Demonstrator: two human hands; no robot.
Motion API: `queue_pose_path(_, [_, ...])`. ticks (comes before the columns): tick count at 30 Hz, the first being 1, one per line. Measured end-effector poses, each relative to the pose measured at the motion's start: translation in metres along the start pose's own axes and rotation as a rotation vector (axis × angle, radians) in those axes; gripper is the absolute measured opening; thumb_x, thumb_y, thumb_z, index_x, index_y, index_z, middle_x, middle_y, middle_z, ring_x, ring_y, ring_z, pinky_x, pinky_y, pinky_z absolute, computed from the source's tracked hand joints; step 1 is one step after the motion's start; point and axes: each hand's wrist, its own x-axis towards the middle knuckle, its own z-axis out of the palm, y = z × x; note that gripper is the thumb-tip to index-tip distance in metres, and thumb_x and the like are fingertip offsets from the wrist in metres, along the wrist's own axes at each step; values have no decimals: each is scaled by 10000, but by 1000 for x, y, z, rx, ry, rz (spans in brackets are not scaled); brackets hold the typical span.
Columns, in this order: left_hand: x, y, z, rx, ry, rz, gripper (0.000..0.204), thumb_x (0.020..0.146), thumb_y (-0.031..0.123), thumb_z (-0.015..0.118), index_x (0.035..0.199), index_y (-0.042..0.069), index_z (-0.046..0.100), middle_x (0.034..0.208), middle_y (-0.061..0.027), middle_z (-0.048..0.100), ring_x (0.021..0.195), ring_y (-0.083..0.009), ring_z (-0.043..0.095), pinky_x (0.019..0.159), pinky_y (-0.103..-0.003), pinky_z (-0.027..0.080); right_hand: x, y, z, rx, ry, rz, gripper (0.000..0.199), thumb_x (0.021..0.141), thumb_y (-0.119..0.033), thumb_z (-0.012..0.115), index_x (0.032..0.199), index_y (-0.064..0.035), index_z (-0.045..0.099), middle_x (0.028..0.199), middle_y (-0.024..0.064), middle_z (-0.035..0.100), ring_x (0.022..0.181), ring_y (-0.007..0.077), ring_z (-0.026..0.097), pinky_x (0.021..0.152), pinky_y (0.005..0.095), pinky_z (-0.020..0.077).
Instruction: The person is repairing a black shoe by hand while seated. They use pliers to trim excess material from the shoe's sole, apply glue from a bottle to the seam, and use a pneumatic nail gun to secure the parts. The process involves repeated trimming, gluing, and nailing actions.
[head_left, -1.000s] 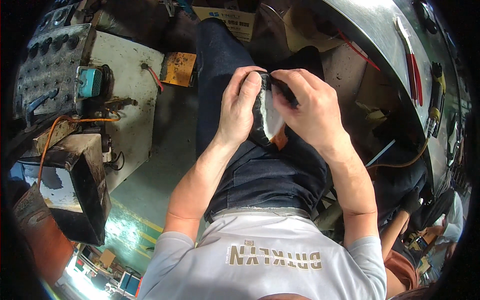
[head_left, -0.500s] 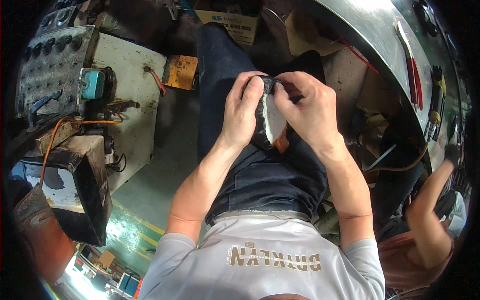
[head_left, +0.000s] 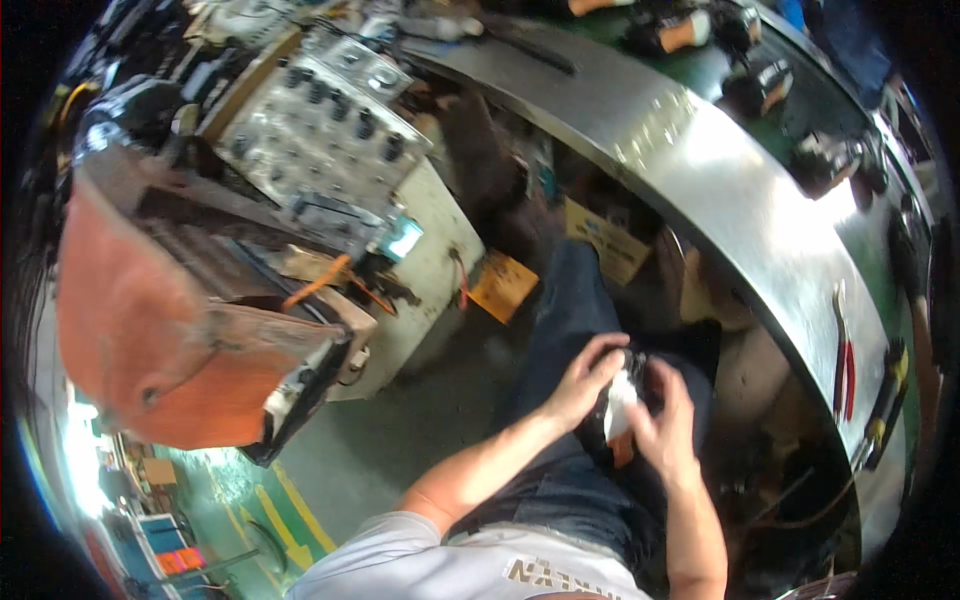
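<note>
On my lap lies a black shoe upper (head_left: 618, 400) with a white underside turned up and an orange-brown end toward me. My left hand (head_left: 580, 388) holds it from the left, thumb over the far edge and the other fingers round its side. From the right, my right hand (head_left: 668, 425) closes on the same shoe, thumb near the white face and fingers bent along the black edge. Motion blur hides the exact fingertip contact.
A curved metal bench (head_left: 730, 170) runs along the right, bearing red-handled pincers (head_left: 845, 365), a black-and-yellow tool (head_left: 888, 400) and several shoes (head_left: 825, 165) beyond. Left stand a machine panel with knobs (head_left: 320, 130) and an orange-red housing (head_left: 170, 320). A cardboard box (head_left: 605, 240) sits ahead.
The view has swung left, so my hands and the shoe appear lower and farther right. My right hand has shifted from the shoe's far end down along its right side.
</note>
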Motion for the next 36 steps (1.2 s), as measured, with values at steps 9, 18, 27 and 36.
queue_pose_path(9, [-48,-1,-59,-9,-67,70,595,919,180,717,1440,9,487,1394,-109,593,1236,-178,585,1073,-356,451,-36,12,40,-38,-546,131,1240,693,-418,920,1524,106,164,1473,352,368,1385,442,416,1141,472,387])
queue_pose_path(18, [-76,35,-105,-523,281,187,615,926,300,608,1420,-37,466,1395,-167,584,1271,-319,571,1120,-479,419,87,-50,30,217,-326,52,321,929,-81,713,1219,36,642,984,109,730,859,140,691,775,288,565])
queue_pose_path(27, [-98,-2,-181,-681,655,128,537,972,306,442,1360,-54,534,1314,-207,634,1219,-357,605,1109,-480,427,325,-247,117,318,-120,-601,182,974,-89,635,1123,13,663,996,119,706,875,170,679,790,299,538])
queue_pose_path(36, [-105,8,-209,-948,682,413,507,959,312,475,1311,-39,573,1252,-201,655,1194,-366,606,1113,-495,424,509,-448,300,-127,-132,-999,292,924,-278,627,1116,-60,662,1094,210,654,1066,387,624,944,463,491])
